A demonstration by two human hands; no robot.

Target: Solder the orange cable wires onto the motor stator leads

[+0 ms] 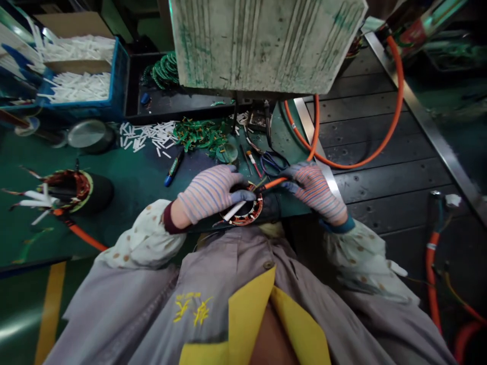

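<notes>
A motor stator [243, 219] with copper windings sits at the bench's front edge, close to my body. My left hand [216, 192], in a striped glove, reaches over its upper rim with thumb and fingers closed near the wire ends; what they pinch is too small to make out. A white sleeve tube [235, 211] sticks out of the stator below that thumb. My right hand [312, 186], gloved too, is closed around an orange cable [277, 183] whose dark end reaches the stator's upper right rim, beside the left fingertips.
Another stator [72, 190] with white tubes and an orange cable stands at left. Behind lie loose white tubes [146, 136], green wire pieces [203, 134], a blue-handled cutter [173, 170] and scissors [274, 161]. A blue bin [117, 71] holds tubes. A slatted conveyor [365, 126] runs at right.
</notes>
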